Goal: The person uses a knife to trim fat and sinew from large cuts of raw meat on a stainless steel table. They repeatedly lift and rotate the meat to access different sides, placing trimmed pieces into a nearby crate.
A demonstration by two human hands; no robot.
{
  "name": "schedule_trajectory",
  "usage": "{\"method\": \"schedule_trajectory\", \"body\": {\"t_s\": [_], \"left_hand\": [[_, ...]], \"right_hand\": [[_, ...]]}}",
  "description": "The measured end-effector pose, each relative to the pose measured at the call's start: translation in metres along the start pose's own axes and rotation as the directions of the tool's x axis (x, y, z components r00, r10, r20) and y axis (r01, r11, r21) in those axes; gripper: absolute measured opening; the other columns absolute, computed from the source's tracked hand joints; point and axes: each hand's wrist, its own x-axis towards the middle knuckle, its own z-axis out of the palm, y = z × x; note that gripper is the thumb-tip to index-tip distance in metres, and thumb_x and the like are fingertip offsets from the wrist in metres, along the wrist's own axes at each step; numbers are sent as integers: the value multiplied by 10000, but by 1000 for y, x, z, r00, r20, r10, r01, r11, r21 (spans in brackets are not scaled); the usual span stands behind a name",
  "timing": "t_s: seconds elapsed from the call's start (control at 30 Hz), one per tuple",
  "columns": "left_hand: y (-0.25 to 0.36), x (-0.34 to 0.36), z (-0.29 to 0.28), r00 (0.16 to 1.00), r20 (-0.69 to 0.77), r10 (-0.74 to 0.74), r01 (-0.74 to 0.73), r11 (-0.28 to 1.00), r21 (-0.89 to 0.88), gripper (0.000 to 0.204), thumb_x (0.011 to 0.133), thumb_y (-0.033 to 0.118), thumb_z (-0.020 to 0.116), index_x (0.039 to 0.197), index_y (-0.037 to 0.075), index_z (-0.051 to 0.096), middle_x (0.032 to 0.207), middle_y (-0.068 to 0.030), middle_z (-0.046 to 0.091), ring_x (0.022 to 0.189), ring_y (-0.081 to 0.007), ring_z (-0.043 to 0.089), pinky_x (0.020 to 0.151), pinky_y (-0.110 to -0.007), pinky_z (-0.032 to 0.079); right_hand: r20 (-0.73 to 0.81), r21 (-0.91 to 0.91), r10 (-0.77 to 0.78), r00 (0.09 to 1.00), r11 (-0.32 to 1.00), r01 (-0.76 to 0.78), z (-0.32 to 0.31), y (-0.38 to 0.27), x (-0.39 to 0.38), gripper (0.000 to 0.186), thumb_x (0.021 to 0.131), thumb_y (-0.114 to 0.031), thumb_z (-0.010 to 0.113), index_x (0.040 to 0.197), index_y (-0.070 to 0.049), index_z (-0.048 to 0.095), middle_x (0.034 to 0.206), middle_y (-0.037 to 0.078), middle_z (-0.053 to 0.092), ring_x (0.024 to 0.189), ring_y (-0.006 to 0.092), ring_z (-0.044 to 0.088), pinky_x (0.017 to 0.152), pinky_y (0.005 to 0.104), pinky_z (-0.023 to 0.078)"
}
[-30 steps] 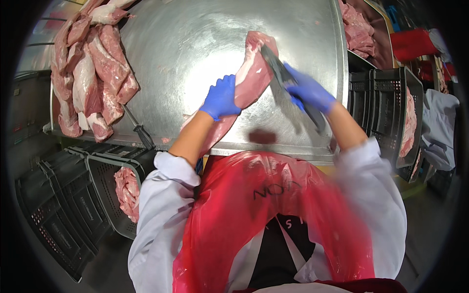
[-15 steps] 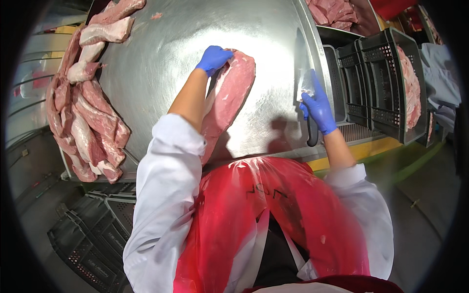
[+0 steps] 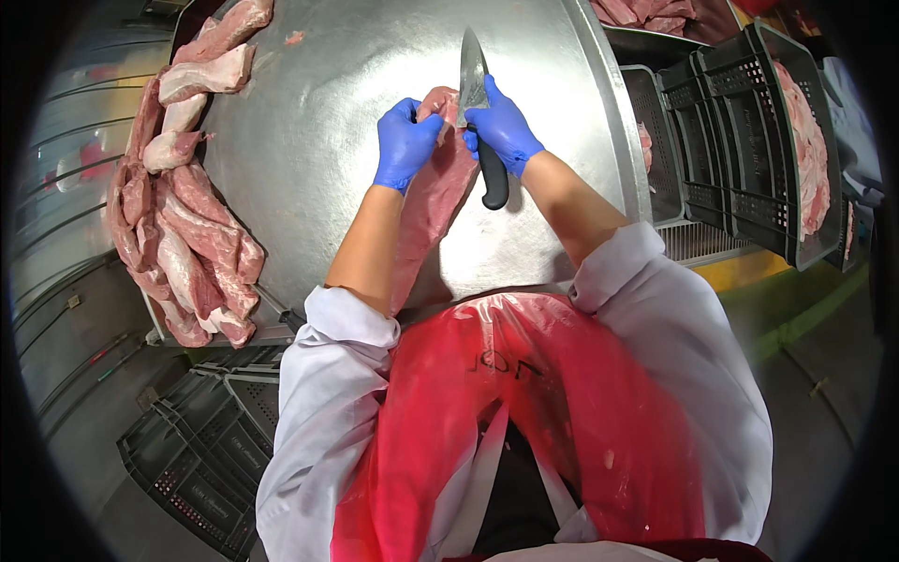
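Observation:
A long pink piece of meat [image 3: 433,206] lies on the steel table [image 3: 318,122], its near end reaching the table's front edge. My left hand [image 3: 405,145], in a blue glove, is closed on the left side of its far end, fingertips partly hidden. My right hand [image 3: 506,129], gloved too, grips a knife [image 3: 473,70] where the black handle meets the blade. The blade points away from me, just above or against the meat's right side; whether it touches cannot be told. The handle's butt sticks out below my right hand.
Many strips of meat [image 3: 183,244] are heaped along the table's left edge. Black crates [image 3: 716,155] stand at the right, some with meat inside. A tray of meat [image 3: 646,14] sits at the far right. More black crates [image 3: 211,478] are on the floor at lower left.
My right hand has brought the knife from the table's right side leftward to the meat. The left hand stays at the meat's far end, slightly lower.

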Motion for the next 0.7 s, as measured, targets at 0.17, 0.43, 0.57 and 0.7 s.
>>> {"method": "schedule_trajectory", "body": {"t_s": [0.17,0.43,0.57,0.7], "left_hand": [[-20,-6,7,985,-91,146,-138,986,93,222,767,148,689,706,-35,581,594,-107,594,567,-126,553,533,-327,461],[3,-10,9,955,-8,296,-276,901,335,169,835,143,682,790,-17,647,695,-65,643,615,-117,584,552,-285,466],[-7,5,-3,996,-75,-43,41,999,-30,252,792,195,704,798,-50,644,690,-140,666,621,-176,638,585,-335,507],[2,0,-3,986,0,165,-162,972,172,265,795,203,708,845,-51,652,718,-146,678,653,-177,663,599,-330,525]], "right_hand": [[137,-110,20,990,994,-5,-12,-2,-41,700,946,-68,505,1567,-38,183,784,117,604,549,170,589,487,339,512],[193,-232,-90,977,963,135,-12,16,-20,825,954,-124,543,1626,-123,66,813,110,630,619,181,611,559,330,549],[289,-555,-88,953,796,242,-19,29,-79,759,956,-135,507,1630,-232,170,840,116,659,612,149,610,613,334,546],[259,-583,35,965,803,127,-11,18,-47,714,999,-184,491,1628,-238,157,797,111,635,589,187,599,593,324,551]]}}
